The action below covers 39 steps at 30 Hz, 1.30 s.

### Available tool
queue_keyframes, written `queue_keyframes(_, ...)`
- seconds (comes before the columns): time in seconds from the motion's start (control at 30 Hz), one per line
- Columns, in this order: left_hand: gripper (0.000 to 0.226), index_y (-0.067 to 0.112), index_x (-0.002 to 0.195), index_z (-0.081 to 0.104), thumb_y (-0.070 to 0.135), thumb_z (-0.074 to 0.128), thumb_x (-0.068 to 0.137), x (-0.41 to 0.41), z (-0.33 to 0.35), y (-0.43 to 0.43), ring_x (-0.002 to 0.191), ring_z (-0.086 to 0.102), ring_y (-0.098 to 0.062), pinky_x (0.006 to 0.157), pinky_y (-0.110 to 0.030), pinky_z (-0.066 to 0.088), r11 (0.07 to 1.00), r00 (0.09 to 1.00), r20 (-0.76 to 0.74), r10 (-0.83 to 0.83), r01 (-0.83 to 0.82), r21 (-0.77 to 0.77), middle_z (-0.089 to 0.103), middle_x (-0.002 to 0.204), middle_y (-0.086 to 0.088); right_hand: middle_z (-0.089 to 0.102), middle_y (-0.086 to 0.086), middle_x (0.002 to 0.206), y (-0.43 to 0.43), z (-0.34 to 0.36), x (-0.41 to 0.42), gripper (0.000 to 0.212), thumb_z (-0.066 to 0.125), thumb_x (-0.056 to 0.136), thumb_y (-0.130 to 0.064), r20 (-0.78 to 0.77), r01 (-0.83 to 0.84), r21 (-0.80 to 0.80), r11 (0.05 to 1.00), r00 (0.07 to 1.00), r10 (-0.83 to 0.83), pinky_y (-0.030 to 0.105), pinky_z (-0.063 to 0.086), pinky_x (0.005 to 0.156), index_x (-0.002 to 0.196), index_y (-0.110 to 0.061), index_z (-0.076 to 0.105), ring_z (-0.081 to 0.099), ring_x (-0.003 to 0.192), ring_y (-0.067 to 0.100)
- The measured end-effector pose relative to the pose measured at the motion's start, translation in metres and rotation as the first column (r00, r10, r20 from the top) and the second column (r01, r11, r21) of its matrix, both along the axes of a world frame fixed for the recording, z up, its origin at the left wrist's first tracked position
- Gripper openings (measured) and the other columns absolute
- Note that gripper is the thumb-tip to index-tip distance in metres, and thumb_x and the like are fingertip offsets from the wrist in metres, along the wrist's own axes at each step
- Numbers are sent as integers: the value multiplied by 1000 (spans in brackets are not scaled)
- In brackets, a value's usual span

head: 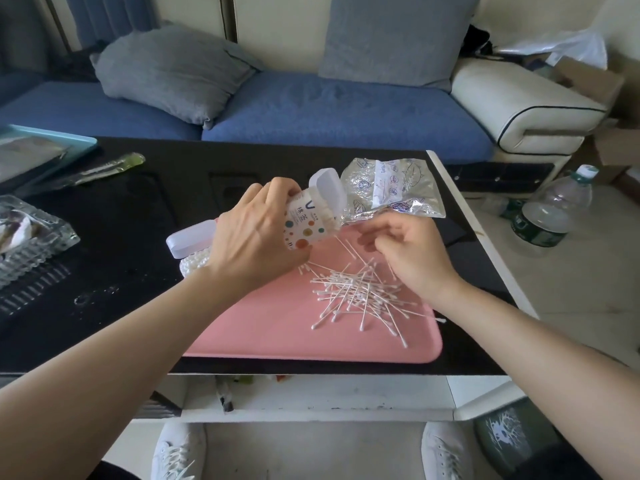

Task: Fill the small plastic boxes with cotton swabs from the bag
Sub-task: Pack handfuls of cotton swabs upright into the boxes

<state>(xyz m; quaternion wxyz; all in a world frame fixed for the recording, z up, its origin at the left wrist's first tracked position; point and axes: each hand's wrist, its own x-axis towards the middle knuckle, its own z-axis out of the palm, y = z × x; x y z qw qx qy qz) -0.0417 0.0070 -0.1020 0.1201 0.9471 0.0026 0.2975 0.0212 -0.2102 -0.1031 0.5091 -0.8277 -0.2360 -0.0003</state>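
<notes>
Left hand grips the tilted box; right hand curls at its mouth, hold unclear, above loose swabs.

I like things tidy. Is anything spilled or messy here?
Yes. Cotton swabs lie scattered criss-cross on the pink tray. One stray swab seems to lie just past the tray's right edge.
</notes>
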Motion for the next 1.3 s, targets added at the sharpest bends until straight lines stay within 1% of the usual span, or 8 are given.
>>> queue_keyframes(0.2, 70, 18, 119, 43, 41, 84, 67, 1, -5, 4, 79, 47, -12, 58, -31, 35, 998, 999, -53, -14, 11, -64, 58, 95, 6, 51, -1, 144, -15, -15, 25, 62, 67, 92, -35, -199, -137, -566, 813, 980, 27, 20, 44, 85, 147, -19, 44, 57, 120, 14)
queue_keyframes(0.37, 72, 17, 121, 43, 41, 84, 67, 0, -1, 12, 74, 50, -18, 61, -34, 38, 989, 999, -54, -6, -2, -148, 57, 92, 6, 52, -5, 131, 4, -40, 8, 97, 63, 68, -82, -204, -305, -603, 737, 952, 227, 44, 40, 109, 142, -23, 43, 47, 122, 20)
queue_keyframes(0.5, 73, 18, 121, 42, 43, 84, 67, -1, -1, 16, 77, 54, -20, 62, -35, 39, 986, 997, -68, -24, 13, -166, 60, 95, 5, 30, 0, 158, 14, -52, -4, 100, 80, 76, -50, -151, -361, -640, 678, 925, 349, 40, 15, 124, 156, -21, 28, 19, 147, 22)
queue_keyframes(0.67, 72, 21, 121, 40, 43, 82, 67, 1, 0, 17, 78, 57, -22, 62, -38, 46, 986, 995, -83, -57, 44, -160, 61, 97, 5, 62, -2, 130, 17, -58, -4, 53, 78, 83, -22, 62, -249, -509, 824, 944, 324, 29, 36, 110, 134, -20, 62, 51, 123, 15)
queue_keyframes(0.83, 72, 22, 121, 39, 44, 80, 66, 0, -1, 16, 80, 57, -21, 63, -43, 50, 987, 993, -94, -78, 64, -146, 61, 98, 6, 64, -2, 119, 18, -53, 3, 52, 73, 78, 1, 69, -280, -400, 873, 940, 334, 7, 42, 86, 125, -21, 69, 60, 104, 11)
queue_keyframes(1.07, 72, 22, 122, 39, 42, 80, 66, -1, -4, 19, 81, 58, -22, 65, -46, 51, 988, 989, -121, -88, 71, -136, 61, 98, 5, 36, 5, 152, 15, -32, 12, 98, 85, 73, -42, -84, -207, -680, 703, 975, 205, 35, 38, 107, 153, -23, 32, 33, 138, 23)
queue_keyframes(1.17, 71, 22, 121, 39, 41, 80, 66, 0, -5, 18, 80, 56, -21, 63, -45, 51, 987, 988, -119, -101, 84, -134, 60, 98, 6, 40, 11, 137, 21, -29, 8, 98, 74, 70, -71, -136, -158, -833, 530, 987, 80, 39, 44, 98, 142, -12, 41, 39, 126, 26)
queue_keyframes(1.3, 71, 23, 120, 38, 41, 80, 66, 0, -6, 17, 80, 55, -21, 63, -46, 52, 988, 986, -130, -107, 91, -127, 59, 97, 6, 38, 13, 137, 38, -35, -2, 107, 68, 65, -82, -143, -166, -823, 543, 986, 84, 41, 41, 104, 141, -11, 44, 36, 130, 29)
